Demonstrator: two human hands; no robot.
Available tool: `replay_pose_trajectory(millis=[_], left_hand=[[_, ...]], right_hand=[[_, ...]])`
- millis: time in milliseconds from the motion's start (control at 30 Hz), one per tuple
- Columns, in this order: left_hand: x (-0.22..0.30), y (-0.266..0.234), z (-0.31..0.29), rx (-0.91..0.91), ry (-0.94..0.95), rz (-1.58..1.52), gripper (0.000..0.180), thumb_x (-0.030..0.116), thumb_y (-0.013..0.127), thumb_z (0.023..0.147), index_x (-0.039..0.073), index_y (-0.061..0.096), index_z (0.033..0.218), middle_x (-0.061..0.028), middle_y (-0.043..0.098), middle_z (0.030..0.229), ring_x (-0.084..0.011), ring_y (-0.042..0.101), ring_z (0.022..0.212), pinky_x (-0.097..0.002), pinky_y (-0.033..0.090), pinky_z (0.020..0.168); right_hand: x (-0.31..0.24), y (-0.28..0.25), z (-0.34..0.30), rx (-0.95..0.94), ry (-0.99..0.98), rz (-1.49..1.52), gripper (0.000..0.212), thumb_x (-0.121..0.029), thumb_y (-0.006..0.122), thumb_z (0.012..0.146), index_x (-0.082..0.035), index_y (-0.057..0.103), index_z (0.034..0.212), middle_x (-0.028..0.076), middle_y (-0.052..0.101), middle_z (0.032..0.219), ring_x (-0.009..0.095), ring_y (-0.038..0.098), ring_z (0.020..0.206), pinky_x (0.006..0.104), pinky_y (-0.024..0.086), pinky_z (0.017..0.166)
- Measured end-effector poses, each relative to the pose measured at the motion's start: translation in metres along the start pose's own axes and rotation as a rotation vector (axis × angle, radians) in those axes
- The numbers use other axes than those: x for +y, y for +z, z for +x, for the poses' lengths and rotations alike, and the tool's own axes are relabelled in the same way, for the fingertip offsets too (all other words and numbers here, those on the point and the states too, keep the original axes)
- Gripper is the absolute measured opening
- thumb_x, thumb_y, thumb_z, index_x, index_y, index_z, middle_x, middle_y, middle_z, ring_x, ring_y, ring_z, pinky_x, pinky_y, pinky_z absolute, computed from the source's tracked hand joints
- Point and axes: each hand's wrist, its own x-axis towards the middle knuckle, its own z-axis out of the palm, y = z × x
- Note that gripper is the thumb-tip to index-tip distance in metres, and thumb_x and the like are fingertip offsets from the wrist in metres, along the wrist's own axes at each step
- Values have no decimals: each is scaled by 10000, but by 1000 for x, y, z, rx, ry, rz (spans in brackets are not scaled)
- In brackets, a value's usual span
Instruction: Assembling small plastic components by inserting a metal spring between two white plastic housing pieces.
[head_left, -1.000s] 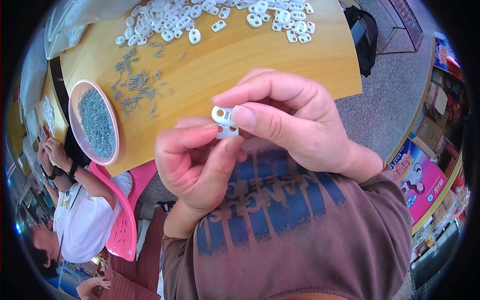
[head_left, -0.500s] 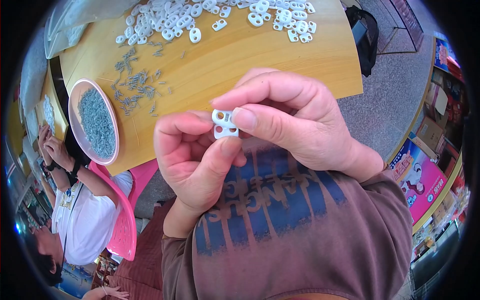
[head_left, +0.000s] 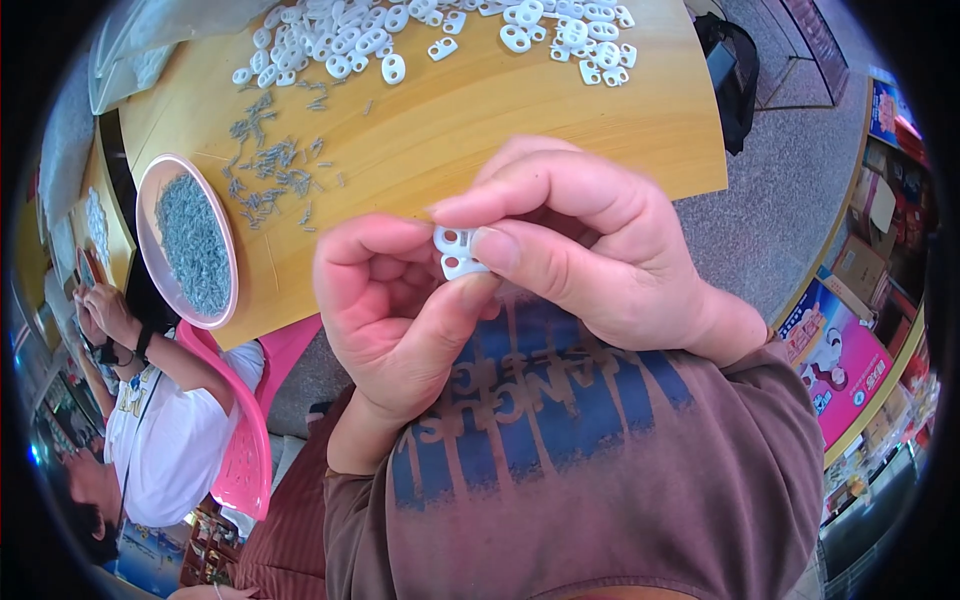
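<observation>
The white pieces (head_left: 462, 266) have shifted slightly rightward; the index finger of the left hand (head_left: 395, 320) now sits higher.

White piece (head_left: 463, 268) partly covered by right hand (head_left: 605, 245), white pile (head_left: 335, 36) cropped above

left hand (head_left: 385, 320): thumb against white plastic piece (head_left: 462, 265) | right hand (head_left: 610, 240): pinching same piece | table (head_left: 440, 115): white parts (head_left: 350, 40) heaped, grey bits (head_left: 252, 128) scattered, bowl (head_left: 203, 317) of grey bits | left: seated person (head_left: 180, 440), white shirt (head_left: 190, 425)
</observation>
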Motion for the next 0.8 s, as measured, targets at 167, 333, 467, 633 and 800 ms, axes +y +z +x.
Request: replay_pose_trajectory(millis=[167, 333, 467, 633, 800], left_hand=[[-3, -6, -2, -11, 30, 36, 427, -66, 635, 708, 13, 370, 1033, -104, 522, 929, -135, 557, 772, -241, 481, 677], [-2, -10, -2, -13, 38, 121, 444, -67, 652, 691, 7, 382, 1036, -95, 508, 969, -136, 543, 836, -239, 461, 742], [5, -4, -2, 20, -60, 7, 396, -65, 626, 713, 18, 388, 1018, -98, 526, 918, -134, 559, 756, -236, 482, 648], [5, -4, -2, 17, -130, -65, 317, -64, 587, 745, 30, 393, 978, -100, 539, 868, -121, 560, 672, -219, 481, 543], [7, -5, -1, -14, -138, -36, 296, -70, 577, 751, 31, 389, 956, -93, 536, 873, -104, 552, 674, -199, 473, 536]], right_hand=[[1, 0, -1, -12, -8, -3, 172, 0, 504, 825, 31, 562, 984, 73, 535, 884, 115, 519, 813, 220, 415, 716], [-4, 7, -3, 50, 164, 288, 181, -25, 503, 840, 30, 521, 1012, 61, 553, 885, 89, 533, 800, 197, 432, 694], [-2, 7, -3, 42, 151, 251, 182, -26, 492, 847, 31, 500, 1020, 63, 559, 880, 81, 543, 770, 191, 452, 652], [2, 7, -4, 33, 42, 74, 168, 3, 478, 843, 38, 511, 1004, 83, 536, 873, 100, 544, 719, 199, 458, 614], [3, 4, 0, 35, -97, -103, 174, 32, 488, 823, 40, 530, 992, 95, 509, 885, 118, 532, 713, 206, 455, 597]])
